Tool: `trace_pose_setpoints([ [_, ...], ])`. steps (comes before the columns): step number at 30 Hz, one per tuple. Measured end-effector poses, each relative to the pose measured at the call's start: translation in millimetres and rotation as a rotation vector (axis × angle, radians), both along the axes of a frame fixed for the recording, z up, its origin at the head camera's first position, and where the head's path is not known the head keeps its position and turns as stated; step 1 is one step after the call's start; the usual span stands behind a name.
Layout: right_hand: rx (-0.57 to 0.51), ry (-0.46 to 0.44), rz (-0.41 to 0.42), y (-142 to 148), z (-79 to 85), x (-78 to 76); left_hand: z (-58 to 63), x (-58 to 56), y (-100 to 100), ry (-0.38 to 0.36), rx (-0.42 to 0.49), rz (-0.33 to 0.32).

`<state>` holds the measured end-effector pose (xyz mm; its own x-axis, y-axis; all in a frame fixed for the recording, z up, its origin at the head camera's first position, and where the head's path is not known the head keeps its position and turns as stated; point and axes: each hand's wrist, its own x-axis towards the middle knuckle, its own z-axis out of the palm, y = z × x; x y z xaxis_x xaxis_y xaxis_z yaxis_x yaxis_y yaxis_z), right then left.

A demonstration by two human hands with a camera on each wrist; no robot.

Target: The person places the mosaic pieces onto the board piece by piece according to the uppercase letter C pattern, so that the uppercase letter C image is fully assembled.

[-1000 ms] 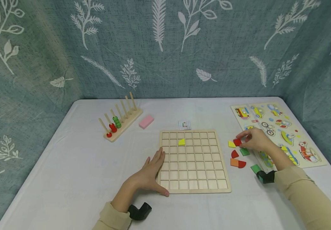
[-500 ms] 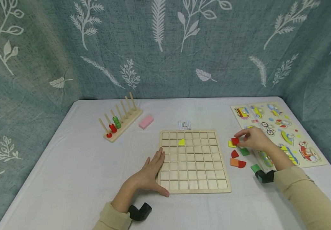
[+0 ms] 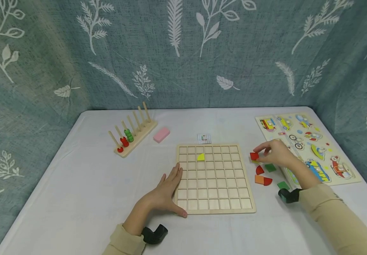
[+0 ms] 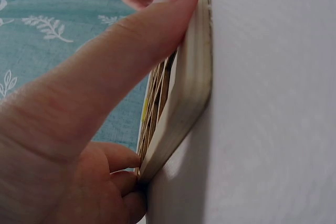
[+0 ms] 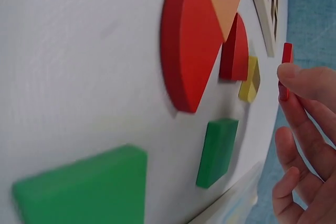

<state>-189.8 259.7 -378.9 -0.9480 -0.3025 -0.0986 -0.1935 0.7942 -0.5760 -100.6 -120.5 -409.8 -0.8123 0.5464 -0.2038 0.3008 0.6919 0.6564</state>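
Observation:
My left hand (image 3: 163, 194) rests along the left edge of the wooden grid board (image 3: 213, 212), fingers straight and spread. Its thumb (image 4: 126, 51) touches the near edge of the board. One yellow piece (image 3: 200, 157) with a rounded side lies in a cell near the back. To the right of the board, my right hand (image 3: 279, 154) pinches a small red square block (image 3: 254, 156) between thumb and fingertips. In the right wrist view the red block (image 5: 287, 53) appears edge-on, raised off the table. Below it, a yellow piece (image 5: 250, 80) is largely hidden in the head view.
Two green blocks (image 3: 270, 168), two rounded red pieces (image 3: 259, 170) and an orange block (image 3: 259, 179) lie near my right hand. A vehicle puzzle board (image 3: 320, 166) is at right. Behind the grid are a pattern card (image 3: 204, 138), pink block (image 3: 161, 135) and peg rack (image 3: 138, 140).
My right hand has moved left with the red block, which now covers most of the yellow piece in the head view. My left hand has stayed on the board.

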Motion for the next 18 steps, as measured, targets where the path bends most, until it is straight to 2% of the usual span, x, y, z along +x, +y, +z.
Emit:
trace_pose_setpoints([
  [18,-0.042,-0.021,0.011,-24.6,1.9,-3.5,0.8,0.6,0.0,-0.005,-0.004,0.004],
])
